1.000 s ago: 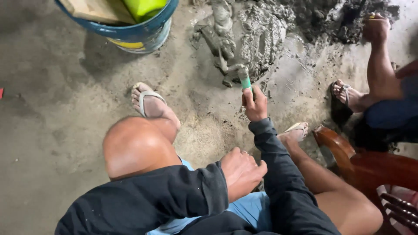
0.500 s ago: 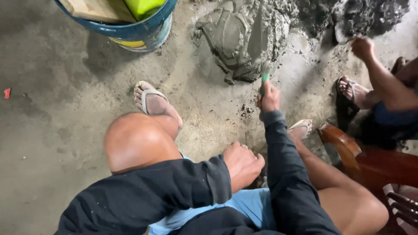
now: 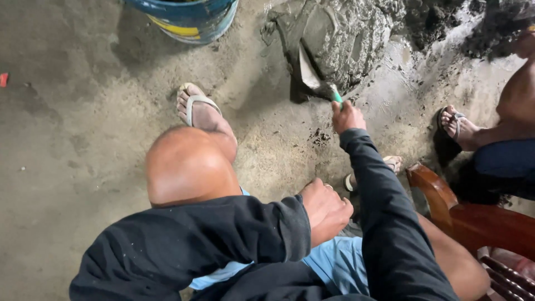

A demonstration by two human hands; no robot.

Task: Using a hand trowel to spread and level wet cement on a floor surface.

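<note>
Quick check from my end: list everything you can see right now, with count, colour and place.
trowel: one, grey blade with green handle, blade in the edge of the mortar
wet mortar pile: one, grey, top centre on the floor
bucket: one, blue with yellow patch, top edge
concrete floor: grey-brown, all around
wooden chair: one, reddish brown, right
another person's foot in a sandal: one, far right
small red scrap: one, left edge
own sandalled foot: pale strap, ahead of the bare knee
right hand: dark sleeve, fingers closed round the trowel handle
left hand: dark sleeve, resting on the lap, holding nothing
</note>
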